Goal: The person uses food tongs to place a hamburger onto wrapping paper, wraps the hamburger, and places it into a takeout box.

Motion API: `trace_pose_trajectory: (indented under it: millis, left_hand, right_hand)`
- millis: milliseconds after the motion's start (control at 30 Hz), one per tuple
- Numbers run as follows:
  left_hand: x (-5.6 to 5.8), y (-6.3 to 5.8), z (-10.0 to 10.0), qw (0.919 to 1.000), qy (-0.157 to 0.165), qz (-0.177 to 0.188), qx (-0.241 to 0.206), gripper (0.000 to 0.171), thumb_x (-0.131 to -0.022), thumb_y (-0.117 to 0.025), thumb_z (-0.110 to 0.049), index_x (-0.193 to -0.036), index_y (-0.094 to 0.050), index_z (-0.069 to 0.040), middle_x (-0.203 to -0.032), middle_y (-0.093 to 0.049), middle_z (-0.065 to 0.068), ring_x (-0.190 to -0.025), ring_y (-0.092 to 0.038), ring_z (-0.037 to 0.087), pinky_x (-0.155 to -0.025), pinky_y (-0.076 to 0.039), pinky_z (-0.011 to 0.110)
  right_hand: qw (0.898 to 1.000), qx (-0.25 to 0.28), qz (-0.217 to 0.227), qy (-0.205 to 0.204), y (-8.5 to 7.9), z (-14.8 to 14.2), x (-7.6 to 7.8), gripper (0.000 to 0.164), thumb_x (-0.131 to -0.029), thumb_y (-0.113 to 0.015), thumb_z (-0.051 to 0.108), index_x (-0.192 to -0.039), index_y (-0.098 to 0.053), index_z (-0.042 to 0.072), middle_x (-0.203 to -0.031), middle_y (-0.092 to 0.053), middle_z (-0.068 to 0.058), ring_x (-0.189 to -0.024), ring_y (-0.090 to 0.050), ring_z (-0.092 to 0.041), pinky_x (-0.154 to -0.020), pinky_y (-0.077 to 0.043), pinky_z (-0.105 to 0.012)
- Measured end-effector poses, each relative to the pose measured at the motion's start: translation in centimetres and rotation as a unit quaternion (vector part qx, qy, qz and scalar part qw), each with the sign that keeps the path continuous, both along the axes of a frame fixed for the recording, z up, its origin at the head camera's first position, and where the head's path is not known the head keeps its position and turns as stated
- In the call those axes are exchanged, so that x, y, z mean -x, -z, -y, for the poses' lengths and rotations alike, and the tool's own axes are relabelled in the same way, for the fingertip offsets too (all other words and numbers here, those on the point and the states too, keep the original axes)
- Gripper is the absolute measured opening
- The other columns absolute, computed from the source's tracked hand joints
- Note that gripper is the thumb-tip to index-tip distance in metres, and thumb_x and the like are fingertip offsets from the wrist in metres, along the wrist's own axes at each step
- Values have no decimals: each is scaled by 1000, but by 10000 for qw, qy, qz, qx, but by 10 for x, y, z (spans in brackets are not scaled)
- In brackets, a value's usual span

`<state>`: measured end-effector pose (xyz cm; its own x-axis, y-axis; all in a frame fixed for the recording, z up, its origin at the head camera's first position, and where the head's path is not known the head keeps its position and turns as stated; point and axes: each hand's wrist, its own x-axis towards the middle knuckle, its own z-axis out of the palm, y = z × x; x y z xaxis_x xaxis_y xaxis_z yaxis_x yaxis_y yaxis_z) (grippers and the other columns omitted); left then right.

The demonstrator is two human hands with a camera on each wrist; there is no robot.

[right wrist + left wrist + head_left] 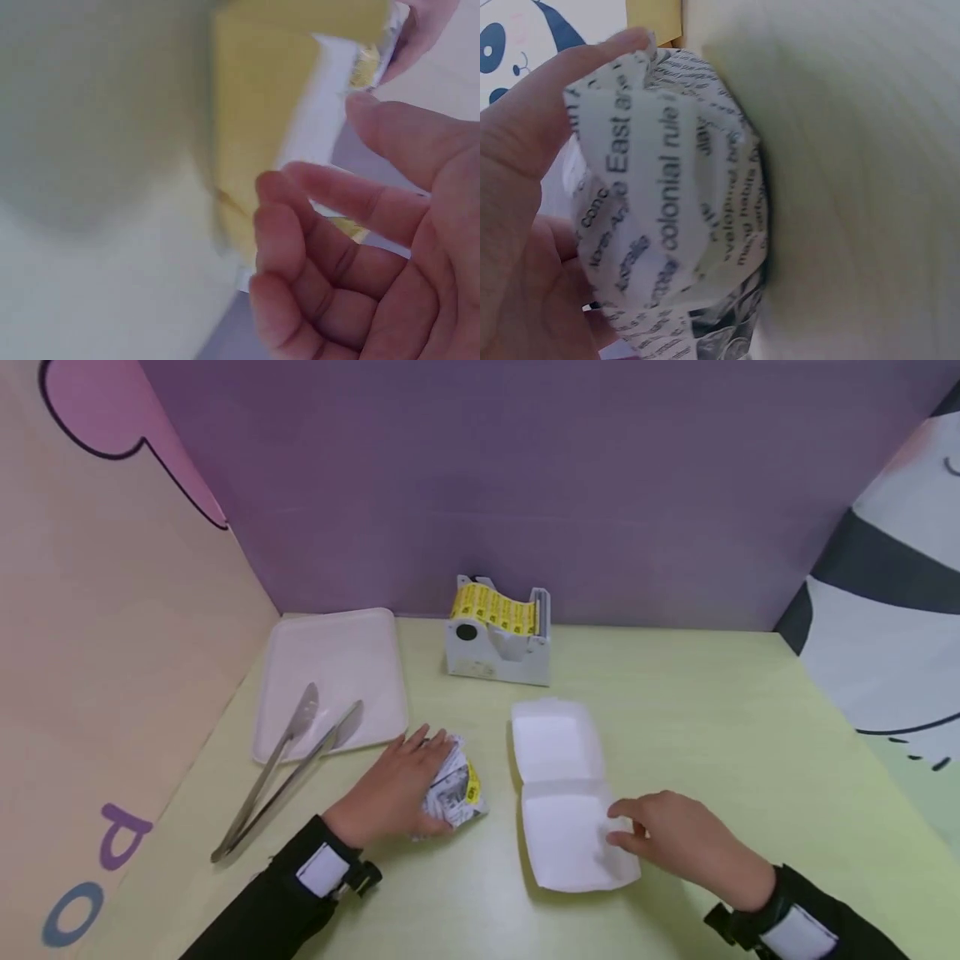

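Observation:
My left hand (393,793) grips a package wrapped in newsprint paper (453,789) low over the table, left of the foam box. Printed words cover its crumpled paper (667,172) in the left wrist view, and a yellow label (472,783) shows on its right side. What the wrapping holds is hidden. The white clamshell box (573,831) lies unfolded, lid away from me. At the right edge of its near half hovers my right hand (678,839), thumb and forefinger apart. Its fingers (277,232) curl loosely with nothing in them in the right wrist view.
Metal tongs (273,789) lean on a white tray (367,639) at the left. A label dispenser (498,668) with a yellow roll (491,606) stands at the back, before the purple wall (487,485). Side walls (900,635) flank the pale table (720,710).

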<state>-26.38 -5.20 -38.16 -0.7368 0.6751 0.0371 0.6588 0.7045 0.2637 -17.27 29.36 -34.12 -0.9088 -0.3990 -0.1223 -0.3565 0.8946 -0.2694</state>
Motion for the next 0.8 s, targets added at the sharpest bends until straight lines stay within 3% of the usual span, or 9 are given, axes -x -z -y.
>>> trace_pose_trajectory:
  millis: [133,267,467,633,800]
  left_hand:
    - [1,-6,0,9999,60,91,103,111,-67,-81,-59,-147,-36,3,-154,-27,22,-144,-19,40,-115,-20,54]
    - [2,-12,5,10000,-35,3,64,110,-67,-79,-62,-146,-38,4,-155,-22,25,-143,-21,42,-114,-24,51]
    - [2,-21,17,9980,-596,-193,80,110,-64,-80,-62,-139,-44,9,-148,-36,29,-134,-39,43,-107,-36,51]
    - [-1,-18,21,9964,-845,56,-23,111,-59,-86,-58,-138,-45,10,-140,-47,29,-123,-51,41,-100,-44,48]
    - [-4,-10,21,9966,-792,214,-78,116,-57,-87,-57,-141,-42,9,-139,-48,27,-125,-49,40,-102,-43,49]
  right_hand:
    - [9968,-120,-760,-230,-19,22,16,30,-84,-76,29,-103,-70,7,-68,-55,11,-57,-46,0,-51,-41,-21]
    - [9907,-92,-1117,-772,-31,58,39,33,-85,-75,30,-107,-69,7,-90,-64,0,-78,-61,-12,-66,-52,-30]
    - [9917,-61,-463,-1199,-30,109,73,62,-83,-77,36,-131,-57,2,-128,-58,-14,-117,-56,-30,-97,-47,-43]
    - [9896,-112,136,-1427,-16,137,96,97,-74,-84,42,-147,-36,0,-148,-41,-20,-132,-44,-35,-107,-38,-46]
    - [9851,-271,469,-1635,-3,156,107,113,-67,-89,37,-154,-23,5,-156,-26,-19,-137,-37,-37,-110,-34,-49]
